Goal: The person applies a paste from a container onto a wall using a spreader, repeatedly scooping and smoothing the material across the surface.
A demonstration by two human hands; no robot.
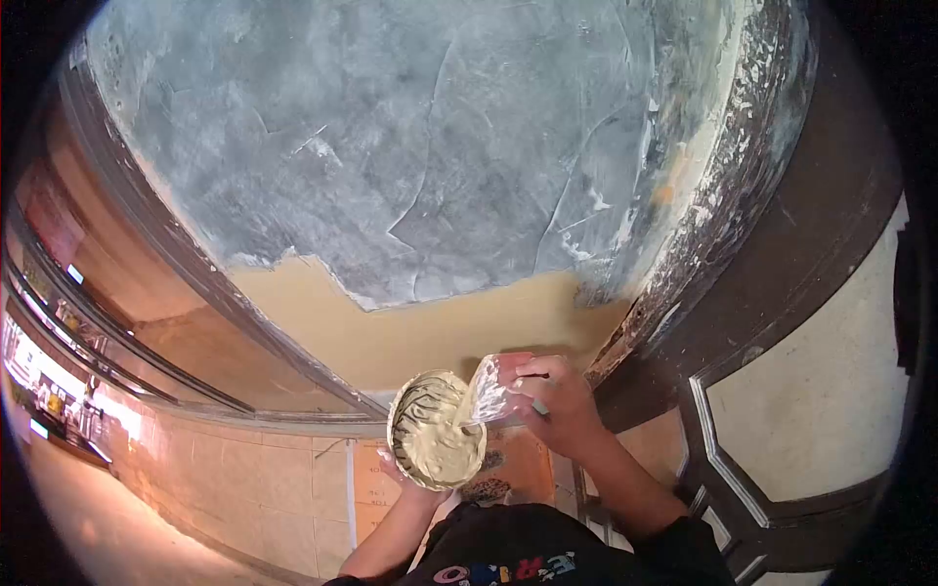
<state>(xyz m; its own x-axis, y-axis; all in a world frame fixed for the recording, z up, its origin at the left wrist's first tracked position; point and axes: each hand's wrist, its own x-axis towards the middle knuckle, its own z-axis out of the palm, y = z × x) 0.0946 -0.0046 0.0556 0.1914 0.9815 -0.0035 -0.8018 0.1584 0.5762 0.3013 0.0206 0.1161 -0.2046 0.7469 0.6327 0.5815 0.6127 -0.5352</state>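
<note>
My left hand [415, 485] holds up a round bowl [393, 441] from below, its fingers mostly hidden under it. Inside lies thick cream-coloured plaster paste [440, 451], smeared up the inner wall. In my right hand [562, 405] is a putty scraper [486, 391] with a reddish upper part and a blade coated in white paste. The blade's lower corner reaches into the bowl at its right side, at the paste. In front of me stands a wall [391, 146] coated grey-blue with trowel marks, over a bare yellowish strip [440, 337] along its bottom.
A dark, paint-flecked wooden frame [723, 186] borders the wall on the right, beside a dark door with pale panels [811, 410]. Brown trim [186, 234] edges the left. An orange sheet [376, 493] lies on the tiled floor [283, 488] below the bowl.
</note>
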